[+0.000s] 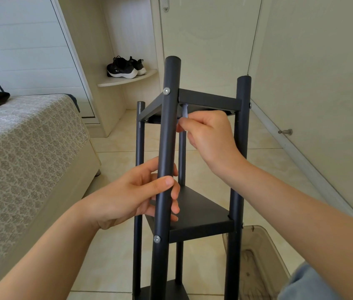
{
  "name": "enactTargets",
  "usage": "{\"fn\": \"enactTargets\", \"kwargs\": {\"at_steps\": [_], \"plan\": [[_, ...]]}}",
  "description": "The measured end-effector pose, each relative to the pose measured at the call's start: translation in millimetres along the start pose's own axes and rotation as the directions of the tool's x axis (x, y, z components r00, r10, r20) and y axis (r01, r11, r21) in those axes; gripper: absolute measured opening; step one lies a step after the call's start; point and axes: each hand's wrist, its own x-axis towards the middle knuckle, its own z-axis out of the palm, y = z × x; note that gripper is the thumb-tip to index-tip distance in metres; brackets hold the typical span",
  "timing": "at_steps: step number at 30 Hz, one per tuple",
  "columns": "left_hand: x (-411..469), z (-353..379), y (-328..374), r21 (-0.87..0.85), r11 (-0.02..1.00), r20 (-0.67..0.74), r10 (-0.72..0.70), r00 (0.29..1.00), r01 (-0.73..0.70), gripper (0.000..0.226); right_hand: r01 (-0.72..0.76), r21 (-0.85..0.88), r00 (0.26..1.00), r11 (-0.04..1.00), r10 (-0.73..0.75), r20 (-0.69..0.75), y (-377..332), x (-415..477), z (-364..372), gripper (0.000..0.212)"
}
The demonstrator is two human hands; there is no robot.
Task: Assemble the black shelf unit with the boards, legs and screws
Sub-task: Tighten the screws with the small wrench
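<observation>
The black shelf unit stands upright on the floor in front of me, with round legs and square boards. My left hand [143, 195] grips the near leg [167, 135] between the top board [210, 101] and the middle board [201, 213]. My right hand [210, 137] reaches between the legs just under the top board and pinches a small light-coloured tool [185, 111] that points up at the board's underside by the near leg. Silver screw heads [166, 91] show on the near leg at both boards. A third board [167, 291] is at the bottom edge.
A bed with a patterned cover [19, 152] runs along the left. A clear plastic bin [258, 256] sits on the tile floor at the lower right. Black sneakers [125, 67] rest on a corner shelf behind. A door and wall with a doorstop [286, 132] close the right.
</observation>
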Motion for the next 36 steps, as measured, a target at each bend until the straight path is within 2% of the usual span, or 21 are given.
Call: {"fn": "enactTargets", "kwargs": {"at_steps": [6, 9, 13, 22, 27, 31, 36], "plan": [[2, -1, -1, 0.002, 1.0, -0.006, 0.005, 1.0, -0.005, 0.033, -0.014, 0.016, 1.0, 1.0, 0.014, 0.013, -6, 6, 0, 0.048], [3, -1, -2, -0.004, 1.0, -0.01, 0.01, 1.0, -0.01, 0.029, -0.015, 0.001, 1.0, 1.0, 0.015, 0.003, -3, 9, 5, 0.057], [5, -2, -3, -0.028, 1.0, -0.024, 0.012, 1.0, -0.013, 0.024, 0.015, -0.058, 1.0, 0.998, -0.015, -0.005, 3, 10, 11, 0.052], [6, -1, -3, -0.02, 1.0, 0.001, 0.017, 1.0, -0.017, 0.026, 0.122, -0.06, 0.981, 0.991, -0.13, -0.147, 23, 11, 36, 0.036], [10, -2, -3, -0.034, 0.999, -0.018, 0.026, 0.999, -0.027, 0.017, 0.092, -0.018, 0.976, 0.996, -0.093, -0.199, 25, 15, 46, 0.039], [13, -2, -4, -0.029, 0.999, -0.038, 0.031, 0.999, -0.032, 0.02, 0.068, -0.074, 0.97, 0.995, -0.084, -0.227, 23, 17, 39, 0.043], [15, 0, -4, -0.003, 0.999, -0.098, 0.043, 0.994, -0.044, 0.027, -0.005, -0.168, 0.991, 0.986, -0.018, -0.135, 22, 8, 17, 0.04]]}}
